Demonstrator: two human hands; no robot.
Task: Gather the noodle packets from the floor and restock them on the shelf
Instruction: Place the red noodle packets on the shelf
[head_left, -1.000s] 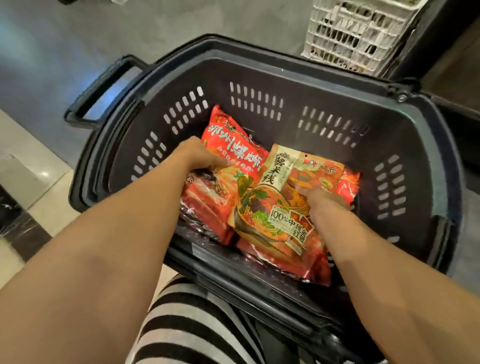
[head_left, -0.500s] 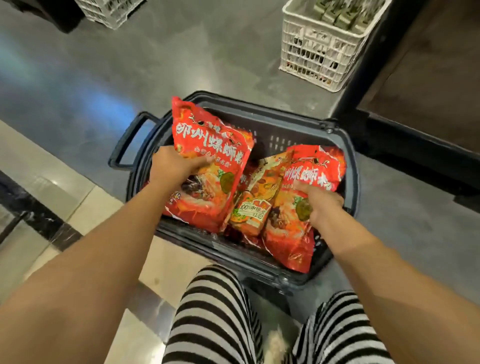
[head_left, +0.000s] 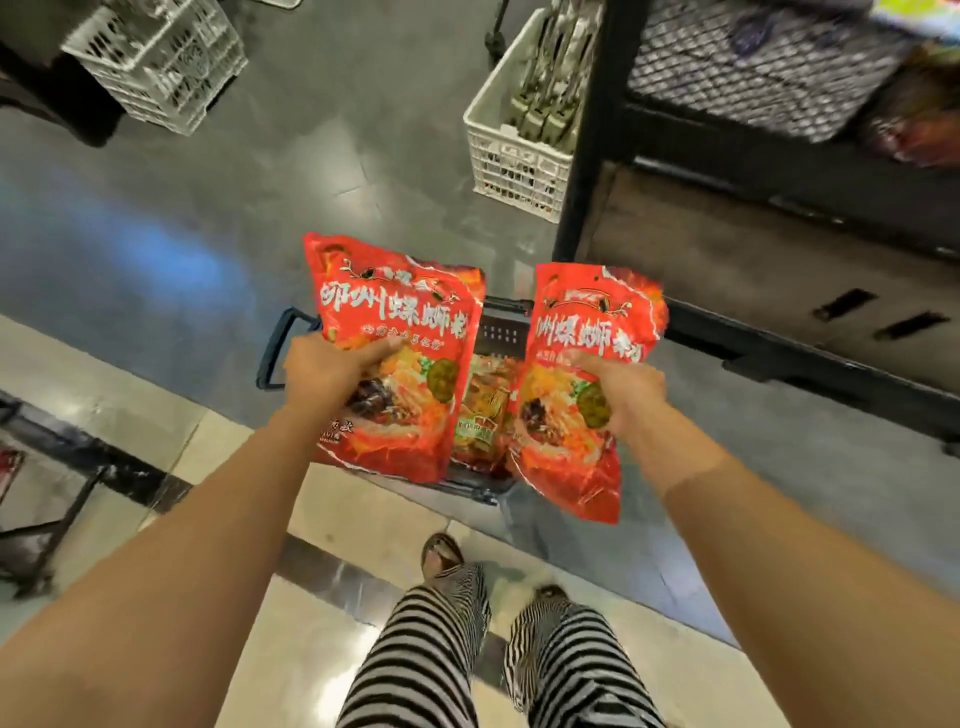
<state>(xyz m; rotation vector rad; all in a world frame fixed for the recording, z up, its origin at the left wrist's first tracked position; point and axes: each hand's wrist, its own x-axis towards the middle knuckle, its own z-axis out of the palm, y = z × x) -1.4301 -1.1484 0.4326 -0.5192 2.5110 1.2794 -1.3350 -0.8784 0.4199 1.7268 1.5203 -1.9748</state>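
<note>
Both arms are out in front of me, a packet in each hand. My left hand (head_left: 332, 371) grips one red noodle packet (head_left: 400, 317) by its left edge, thumb laid across the printed front, fingers hidden behind. My right hand (head_left: 626, 397) grips a second red noodle packet (head_left: 582, 317) by its right edge, thumb pressing the front the same way.

The two packets are upright, faces toward me, side by side with a gap between them. My hands are well apart, one on each outer side.

Through that gap, down below, there's the dark basket (head_left: 501, 332) on the floor. The left packet hangs over its left half, near the handle (head_left: 272, 353). The right one hangs over its right rim. A third packet (head_left: 483, 410), orange and green, lies in the bottom of the basket, showing between the two I'm holding.

The shelf (head_left: 587, 156), black-framed, stands to my right, just past the basket's far right corner, with its mesh deck (head_left: 753, 67) higher up. Something red lies at the deck's right end, too blurred to name.

A white crate (head_left: 509, 161) sits on the grey floor (head_left: 208, 234) just beside the shelf post, and the other white crate (head_left: 161, 67) is far off to the left. My striped trousers (head_left: 431, 649) show at the bottom.
</note>
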